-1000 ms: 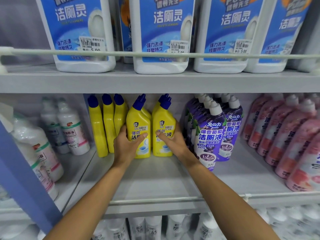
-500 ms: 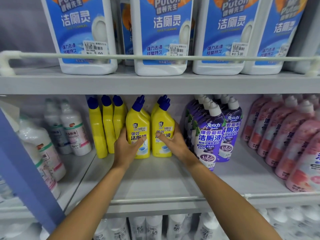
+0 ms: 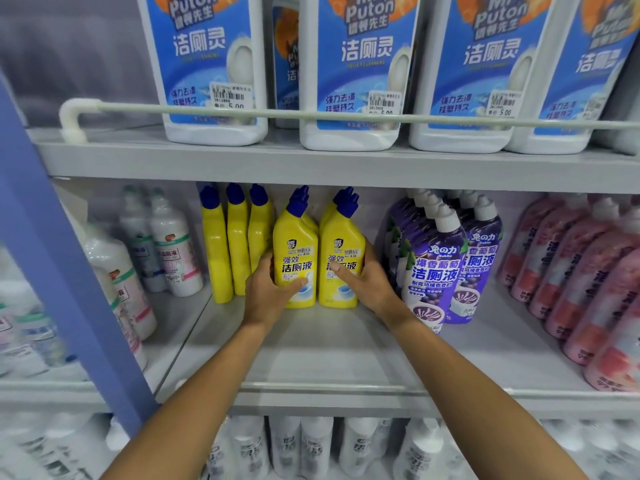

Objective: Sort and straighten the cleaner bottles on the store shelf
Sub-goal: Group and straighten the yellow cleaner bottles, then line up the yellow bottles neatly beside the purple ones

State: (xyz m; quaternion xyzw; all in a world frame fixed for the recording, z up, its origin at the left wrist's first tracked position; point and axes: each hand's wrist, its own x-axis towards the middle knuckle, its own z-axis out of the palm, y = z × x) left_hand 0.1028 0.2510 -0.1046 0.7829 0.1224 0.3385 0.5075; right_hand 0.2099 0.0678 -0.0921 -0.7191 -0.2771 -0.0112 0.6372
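Note:
Two yellow cleaner bottles with blue caps stand side by side, labels forward, on the middle shelf (image 3: pixel 311 344). My left hand (image 3: pixel 268 291) grips the left yellow bottle (image 3: pixel 294 251) from its left side, thumb across the label's lower part. My right hand (image 3: pixel 363 282) grips the right yellow bottle (image 3: pixel 341 244) from its right side, thumb on the label. More yellow bottles stand behind each. Three yellow bottles (image 3: pixel 237 251) turned sideways stand just left of them.
Purple bottles (image 3: pixel 436 271) crowd close to my right hand, pink bottles (image 3: pixel 588 282) further right. White bottles (image 3: pixel 169 254) stand left behind a blue post (image 3: pixel 62 278). Large blue-labelled white bottles (image 3: pixel 349 71) fill the upper shelf behind a rail. White bottles sit below.
The camera has moved closer and to the right. Both hands stay on the two front yellow bottles, which stand slightly closer together.

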